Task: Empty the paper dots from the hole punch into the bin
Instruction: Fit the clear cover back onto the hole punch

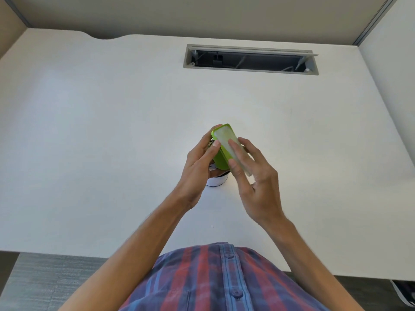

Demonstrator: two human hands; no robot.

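both hands are on the green hole punch (pixel 221 159), held in the air above the small white bin (pixel 216 181), which stands on the desk just under and slightly toward the person from the punch. left hand (pixel 198 169) is closed round the punch body from the left side, thumb across the near face, fingers wrapped behind. right hand (pixel 253 173) is not gripping; its fingers (pixel 234 153) lie flat against the pale translucent base tray (pixel 229 142), palm loosely open. punch is turned underside toward the camera, long axis running from upper left down to lower right, tilted. bin mouth is mostly hidden by the left hand and the punch; some white bits show at the rim, likely paper dots, hard to tell. both hands are equally near, the right is the one placed to work the tray. judged step: tray about to be slid or prised off so the dots drop straight down; the move turns on keeping the open end over the bin mouth, which looks narrow. one white speck lies on the desk nearer the person. white desk (pixel 112 131) is otherwise bare, with a cable slot (pixel 250 59) at the back, grey partition walls around, and grey carpet below the desk edge. plaid shirt at the bottom of the view.
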